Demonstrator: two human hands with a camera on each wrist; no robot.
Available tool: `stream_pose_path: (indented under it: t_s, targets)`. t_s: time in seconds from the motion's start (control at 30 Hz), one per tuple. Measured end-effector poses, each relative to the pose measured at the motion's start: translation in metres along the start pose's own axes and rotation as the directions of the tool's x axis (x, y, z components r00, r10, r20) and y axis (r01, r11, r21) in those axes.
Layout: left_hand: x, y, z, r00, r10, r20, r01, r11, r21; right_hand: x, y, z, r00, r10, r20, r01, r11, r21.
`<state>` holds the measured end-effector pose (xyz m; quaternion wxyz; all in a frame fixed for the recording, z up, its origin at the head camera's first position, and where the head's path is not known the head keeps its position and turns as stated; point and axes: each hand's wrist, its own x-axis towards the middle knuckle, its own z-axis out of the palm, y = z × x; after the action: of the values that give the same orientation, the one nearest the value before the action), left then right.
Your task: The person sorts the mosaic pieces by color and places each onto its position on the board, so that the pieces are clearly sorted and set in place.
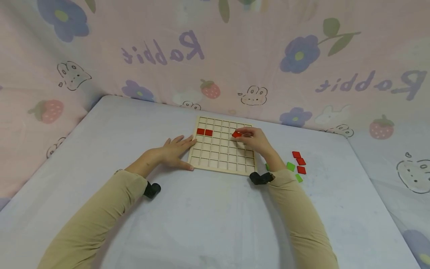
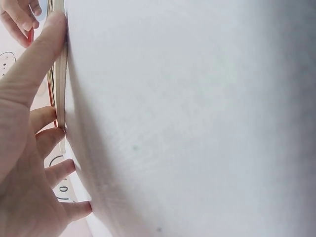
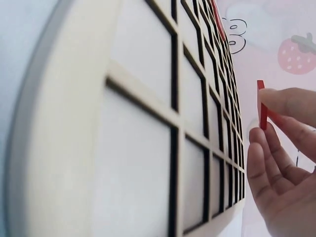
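Note:
A wooden grid board (image 1: 220, 171) lies flat on the white table, with two red square tiles (image 1: 204, 132) side by side in cells near its left edge. My left hand (image 1: 174, 152) rests against the board's left side, its fingers spread and straight; in the left wrist view the thumb (image 2: 42, 54) touches the board's edge. Over the board's right half, my right hand (image 1: 256, 139) pinches a red square tile (image 1: 236, 134) between thumb and fingers. The right wrist view shows this red tile (image 3: 262, 104) edge-on, held above the grid.
To the right of the board lie several loose red tiles (image 1: 301, 161) and green tiles (image 1: 290, 166); one green tile is partly hidden by my right forearm. A patterned cloth (image 1: 231, 67) hangs behind the table's back edge. Black wrist cameras (image 1: 152, 190) sit at both cuffs.

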<state>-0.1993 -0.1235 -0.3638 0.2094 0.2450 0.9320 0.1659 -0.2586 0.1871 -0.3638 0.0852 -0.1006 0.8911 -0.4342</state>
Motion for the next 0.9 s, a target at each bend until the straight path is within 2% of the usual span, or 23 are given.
stream_pose_path:
  t_s: [0.3, 0.43, 0.73, 0.9]
  targets:
    - [-0.001, 0.000, -0.002, 1.000, -0.005, -0.001, 0.005, 1.000, 0.009, 0.006, -0.008, 0.008, 0.998, -0.029, 0.055, 0.027, 0.999, 0.030]
    - [-0.001, 0.000, -0.002, 1.000, -0.001, -0.003, 0.001, 1.000, 0.007, 0.008, -0.011, 0.012, 0.997, -0.018, 0.072, 0.015, 0.999, 0.042]
    - [-0.002, 0.001, -0.002, 1.000, 0.001, 0.000, -0.001, 1.000, -0.016, 0.016, -0.013, 0.021, 0.998, 0.008, 0.060, -0.006, 1.000, -0.021]
    - [-0.002, 0.002, -0.001, 1.000, 0.001, -0.002, -0.001, 1.000, -0.016, 0.016, -0.018, 0.026, 0.997, 0.003, 0.077, -0.002, 1.000, -0.010]
